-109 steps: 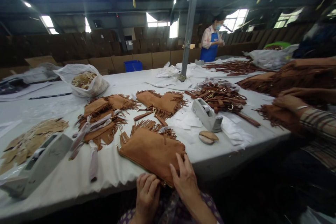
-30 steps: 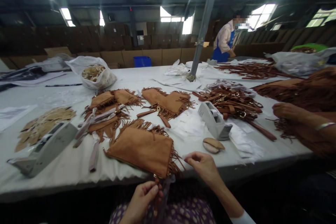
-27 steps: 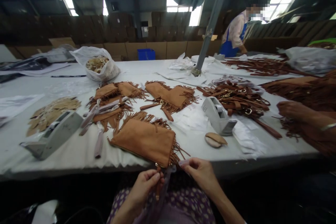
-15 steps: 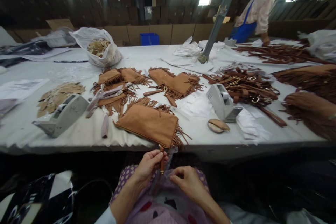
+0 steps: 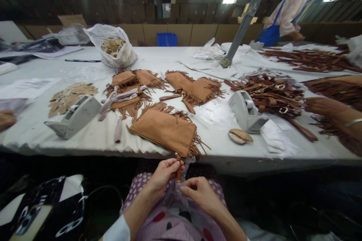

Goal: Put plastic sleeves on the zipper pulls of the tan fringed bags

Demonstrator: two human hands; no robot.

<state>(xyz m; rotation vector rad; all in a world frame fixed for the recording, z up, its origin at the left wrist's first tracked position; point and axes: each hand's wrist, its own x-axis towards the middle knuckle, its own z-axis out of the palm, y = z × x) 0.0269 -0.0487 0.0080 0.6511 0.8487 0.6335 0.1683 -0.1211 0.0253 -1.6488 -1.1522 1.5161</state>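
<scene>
A tan fringed pouch (image 5: pixel 165 130) lies at the table's front edge, a brown leather strap (image 5: pixel 178 173) hanging from its zipper corner. My left hand (image 5: pixel 166 173) pinches the strap near its top. Just to the right and a little lower, my right hand (image 5: pixel 198 192) is closed on clear plastic film (image 5: pixel 185 169) beside the strap's lower end. The film hangs over my lap. Behind the pouch lie more fringed pouches (image 5: pixel 198 88) and several plastic-wrapped straps (image 5: pixel 118 130).
Grey tape dispensers stand left (image 5: pixel 75 116) and right (image 5: pixel 245 113). A strap pile (image 5: pixel 271 94) lies right, a tan leather pile (image 5: pixel 70 96) left. Behind are a filled plastic bag (image 5: pixel 113 47) and a metal post (image 5: pixel 246 22). Other people's hands show at both sides.
The view has shifted slightly, moving the table's contents rightward. My right hand has come closer to the strap's lower end. Another person's hand has appeared at the left edge.
</scene>
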